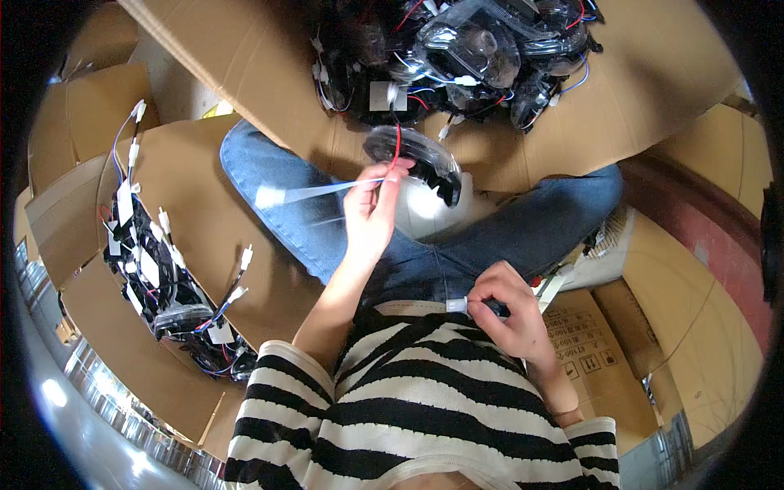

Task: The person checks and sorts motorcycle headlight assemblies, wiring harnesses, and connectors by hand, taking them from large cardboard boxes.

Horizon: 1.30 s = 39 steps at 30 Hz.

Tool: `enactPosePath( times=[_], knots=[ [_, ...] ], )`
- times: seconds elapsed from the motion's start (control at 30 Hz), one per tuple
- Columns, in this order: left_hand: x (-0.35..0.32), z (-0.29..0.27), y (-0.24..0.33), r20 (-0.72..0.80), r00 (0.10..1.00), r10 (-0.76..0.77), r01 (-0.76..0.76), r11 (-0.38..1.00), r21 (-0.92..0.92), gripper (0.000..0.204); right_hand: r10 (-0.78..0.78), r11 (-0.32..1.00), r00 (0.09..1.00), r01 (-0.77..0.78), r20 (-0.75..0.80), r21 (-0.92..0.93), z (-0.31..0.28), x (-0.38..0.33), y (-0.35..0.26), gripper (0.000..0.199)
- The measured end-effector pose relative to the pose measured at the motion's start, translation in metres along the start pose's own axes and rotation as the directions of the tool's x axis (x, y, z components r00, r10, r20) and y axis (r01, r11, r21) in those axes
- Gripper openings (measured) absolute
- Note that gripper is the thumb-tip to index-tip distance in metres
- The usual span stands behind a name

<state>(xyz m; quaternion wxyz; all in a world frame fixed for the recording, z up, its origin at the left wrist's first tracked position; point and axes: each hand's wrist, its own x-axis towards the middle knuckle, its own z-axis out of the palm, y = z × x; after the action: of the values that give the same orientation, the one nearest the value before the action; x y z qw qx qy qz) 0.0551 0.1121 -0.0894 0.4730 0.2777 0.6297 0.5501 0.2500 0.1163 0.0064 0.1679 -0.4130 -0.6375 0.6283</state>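
My left hand is closed in a pinch on the thin wires of a lamp unit. A red wire rises from its fingertips, and a blue wire runs leftward, smeared by motion, toward a blurred white connector. Just beyond the fingers, the lamp unit, with a clear lens and black housing, lies between my knees over a pale rounded object. At my waist, my right hand pinches a small translucent white connector, clear of the lamp.
Ahead, a cardboard sheet carries a heap of similar lamp units with loose wires. To the left, an open carton stands beside more wired lamp units. Another cardboard box sits at my right.
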Motion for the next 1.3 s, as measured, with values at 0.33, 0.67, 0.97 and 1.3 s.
enactPosePath(
  times=[0.33,0.67,0.97,1.3],
  knots=[
    [-0.061,-0.059,0.053,-0.014,1.000,-0.001,0.001,1.000,0.003,0.027,-0.123,0.992,0.987,0.123,0.099,0.004,0.011,-0.014,-0.021,0.011],
    [-0.115,-0.105,0.071,-0.035,0.935,-0.354,0.326,0.813,0.482,0.034,-0.192,0.981,0.935,0.178,0.297,0.075,0.057,0.015,-0.040,0.012],
    [-0.122,-0.106,0.068,0.159,0.970,-0.183,0.159,0.975,0.153,0.044,-0.171,0.984,0.945,0.151,0.279,0.093,0.066,0.035,-0.033,0.009],
    [-0.096,-0.115,0.056,0.549,0.835,-0.019,0.159,0.965,-0.209,0.024,-0.089,0.988,0.953,0.049,0.288,0.146,0.040,0.048,-0.026,0.006]
  ],
)
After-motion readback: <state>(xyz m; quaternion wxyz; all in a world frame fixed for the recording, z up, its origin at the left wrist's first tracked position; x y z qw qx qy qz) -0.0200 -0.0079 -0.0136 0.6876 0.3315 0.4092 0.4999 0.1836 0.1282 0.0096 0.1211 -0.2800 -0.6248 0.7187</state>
